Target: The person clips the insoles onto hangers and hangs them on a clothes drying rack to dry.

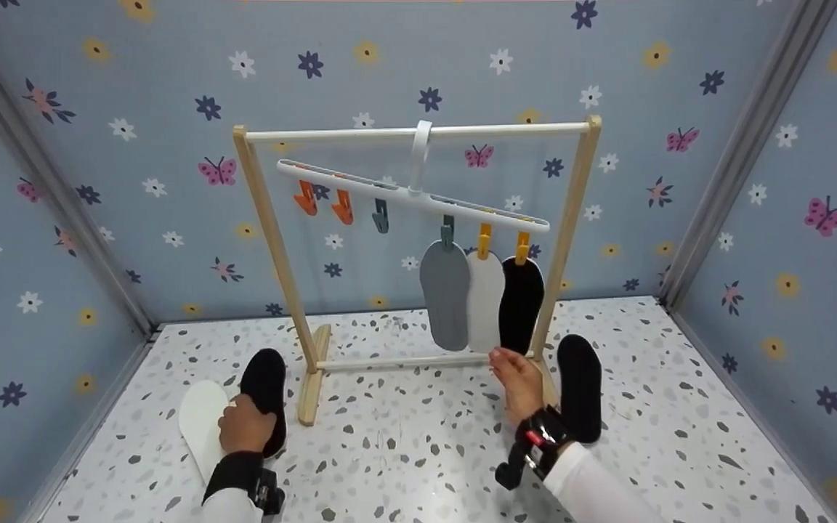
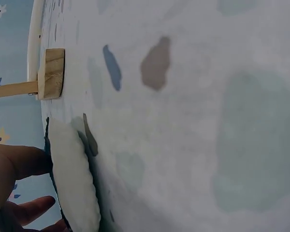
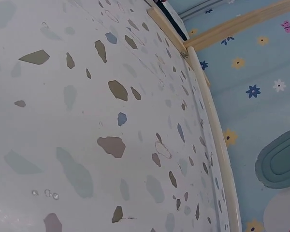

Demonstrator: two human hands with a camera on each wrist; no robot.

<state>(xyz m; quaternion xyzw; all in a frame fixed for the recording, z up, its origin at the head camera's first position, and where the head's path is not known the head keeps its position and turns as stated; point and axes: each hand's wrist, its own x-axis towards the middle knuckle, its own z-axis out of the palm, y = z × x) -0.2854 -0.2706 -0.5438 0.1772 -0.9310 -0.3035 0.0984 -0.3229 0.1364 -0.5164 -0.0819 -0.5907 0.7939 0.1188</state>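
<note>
My left hand (image 1: 246, 427) grips a black insole (image 1: 264, 392) on the left of the table, its fingers bent over the edge. In the left wrist view that insole's pale side (image 2: 73, 174) faces the tabletop. My right hand (image 1: 519, 379) pinches the lower end of a white insole (image 1: 486, 305) with thumb and fingertips. That insole hangs from a yellow clip (image 1: 484, 241), between a grey insole (image 1: 445, 298) and a black hanging insole (image 1: 521, 305). All three hang on a white clip hanger (image 1: 411, 196), which tilts down to the right.
A wooden stand (image 1: 264, 218) carries the hanger on its top rail (image 1: 346, 135). Two orange clips (image 1: 306, 198) and a grey clip (image 1: 381, 216) hang without insoles. Another white insole (image 1: 200, 421) lies far left, partly hidden by my left hand. One more black insole (image 1: 580, 388) lies right.
</note>
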